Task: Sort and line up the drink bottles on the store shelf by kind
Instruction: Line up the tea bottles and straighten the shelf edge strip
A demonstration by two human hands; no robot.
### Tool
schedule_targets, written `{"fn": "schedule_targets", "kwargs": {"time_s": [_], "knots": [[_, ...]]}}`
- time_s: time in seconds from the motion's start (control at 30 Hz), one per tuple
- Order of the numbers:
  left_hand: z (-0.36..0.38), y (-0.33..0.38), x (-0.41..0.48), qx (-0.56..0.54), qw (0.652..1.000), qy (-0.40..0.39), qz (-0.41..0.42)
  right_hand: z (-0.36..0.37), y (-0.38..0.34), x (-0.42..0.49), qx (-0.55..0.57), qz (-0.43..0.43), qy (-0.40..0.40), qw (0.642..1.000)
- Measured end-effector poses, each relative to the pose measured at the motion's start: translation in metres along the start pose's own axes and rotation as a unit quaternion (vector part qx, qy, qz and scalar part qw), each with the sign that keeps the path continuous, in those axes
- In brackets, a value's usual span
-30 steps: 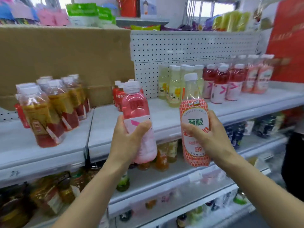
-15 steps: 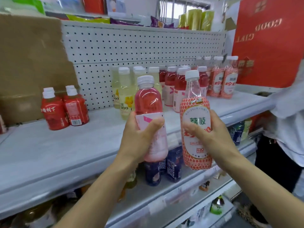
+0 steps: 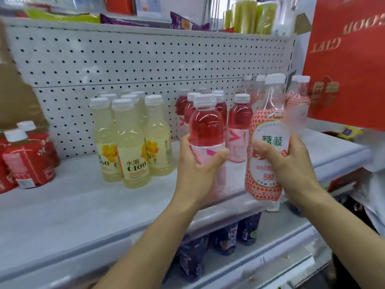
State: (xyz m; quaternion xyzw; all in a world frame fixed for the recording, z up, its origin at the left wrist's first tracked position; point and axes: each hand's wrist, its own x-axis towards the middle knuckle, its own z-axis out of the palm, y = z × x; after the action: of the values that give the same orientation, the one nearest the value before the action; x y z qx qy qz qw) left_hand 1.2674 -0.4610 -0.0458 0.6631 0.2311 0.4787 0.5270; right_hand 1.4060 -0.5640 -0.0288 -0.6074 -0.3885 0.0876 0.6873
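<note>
The left hand (image 3: 199,172) is wrapped around the label of a red drink bottle (image 3: 205,126), held upright above the shelf (image 3: 83,201). The matching red row (image 3: 239,119) stands directly behind that hand, just beyond the bottle. The right hand (image 3: 291,167) grips a lychee bottle (image 3: 268,149), also upright. The matching lychee bottles (image 3: 300,99) stand behind and slightly right of it, farther back. Judged next move: each hand pushes straight forward; no crossing is needed.

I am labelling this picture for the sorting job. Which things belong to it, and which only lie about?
Job: pink bottle in left hand; lychee bottle in right hand; yellow bottles; red bottles; shelf.
Lying about: red sign; snack packets; cardboard.
</note>
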Motion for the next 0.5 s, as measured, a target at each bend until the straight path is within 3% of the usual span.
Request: {"fn": "schedule_targets", "kwargs": {"time_s": [0.23, 0.5], "knots": [[0.058, -0.036, 0.023, 0.038, 0.992, 0.123, -0.008, -0.047, 0.046, 0.085, -0.01, -0.018, -0.001, 1.0], [0.1, -0.045, 0.03, 0.12, 0.973, 0.195, -0.015, -0.085, 0.094, 0.142, -0.046, -0.019, -0.045, 0.998]]}}
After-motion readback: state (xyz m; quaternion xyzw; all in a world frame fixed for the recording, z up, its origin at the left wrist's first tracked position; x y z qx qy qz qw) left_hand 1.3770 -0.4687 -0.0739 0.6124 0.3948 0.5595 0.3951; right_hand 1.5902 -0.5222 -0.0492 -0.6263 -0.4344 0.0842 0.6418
